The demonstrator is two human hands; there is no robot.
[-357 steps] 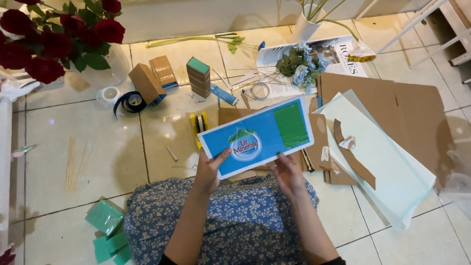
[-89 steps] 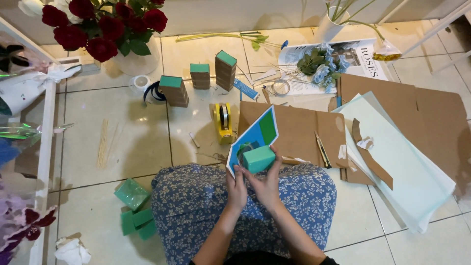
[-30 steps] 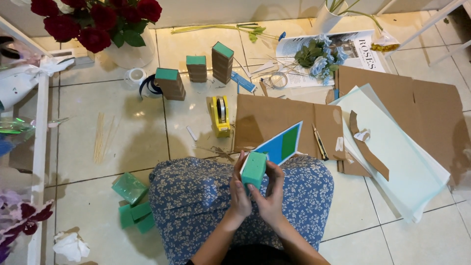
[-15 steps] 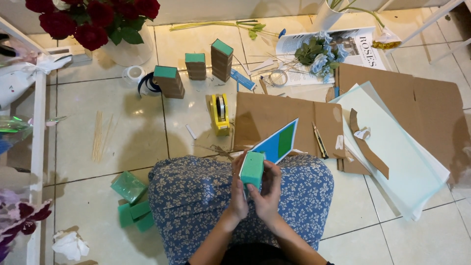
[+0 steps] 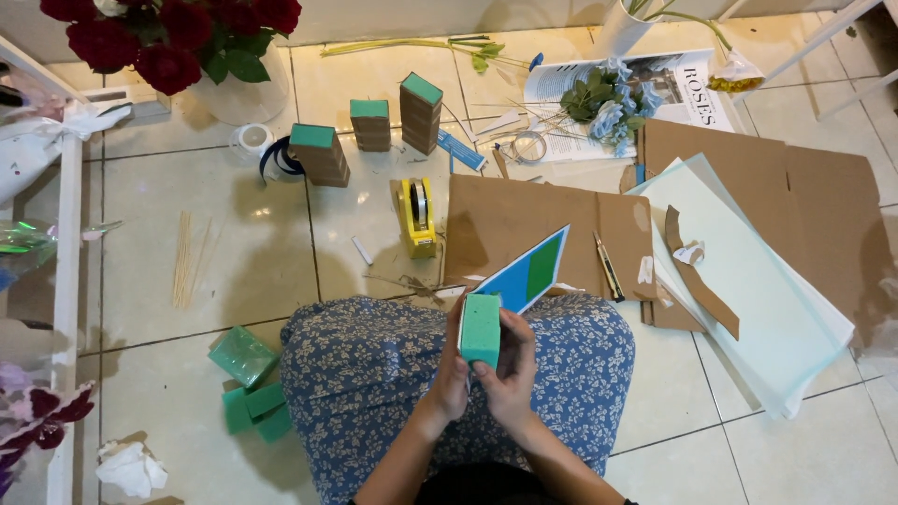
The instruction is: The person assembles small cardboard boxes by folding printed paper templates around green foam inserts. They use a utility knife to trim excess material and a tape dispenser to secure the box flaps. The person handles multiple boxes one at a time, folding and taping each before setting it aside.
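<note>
Pale tiled floor, the person seated on it with a blue floral skirt (image 5: 374,374) across the lap; craft litter on all sides.

I see both hands closed round one small green foam block (image 5: 481,329), held upright above the lap. The left hand (image 5: 451,374) wraps its near side; the right hand (image 5: 510,374) covers the other side, fingers curled against the face. Neither hand is spread — both are shut snugly on the block. I judge the block light, crumbly and easily dented: it is best taken by its broad flat faces with a light squeeze, not by corners or edges.

Just behind the block, a stiff blue-and-green card (image 5: 528,273) stands tilted, touching the skirt's edge. Beyond it lies a flat sheet of brown cardboard (image 5: 524,220) with a thin knife (image 5: 608,266) on it, and a yellow tape dispenser (image 5: 417,217) just beside. Farther off stand three brown-wrapped, green-topped blocks (image 5: 374,123). Loose green foam pieces (image 5: 248,383) lie by the left knee — well apart from the hands. Red roses (image 5: 178,33) occupy the far left corner, pale glass-like panels (image 5: 748,281) the right.
</note>
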